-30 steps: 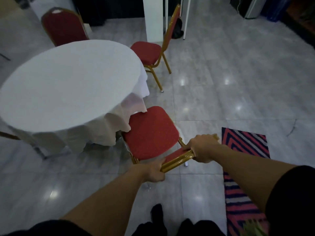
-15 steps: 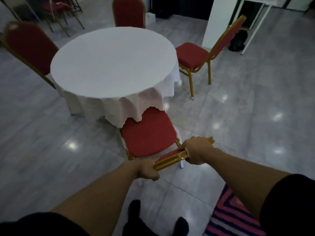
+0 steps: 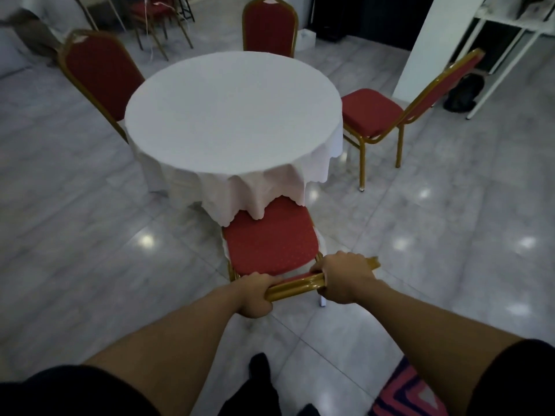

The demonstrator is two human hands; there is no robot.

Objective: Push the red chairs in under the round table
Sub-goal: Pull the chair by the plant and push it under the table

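A round table under a white cloth stands in the middle of the floor. The nearest red chair faces it, its seat front tucked under the hanging cloth. My left hand and my right hand both grip the gold top rail of this chair's back. A second red chair stands at the right, angled and apart from the table. A third sits at the left, and a fourth at the far side, both close to the table edge.
A white pillar and a white metal rack with a dark bag stand at the back right. More chairs are stacked far back left. A striped rug lies by my right foot on glossy grey tiles.
The view has swung round so I face the table squarely. The gripped chair has slid forward, its seat now partly under the cloth. Both hands keep their hold.
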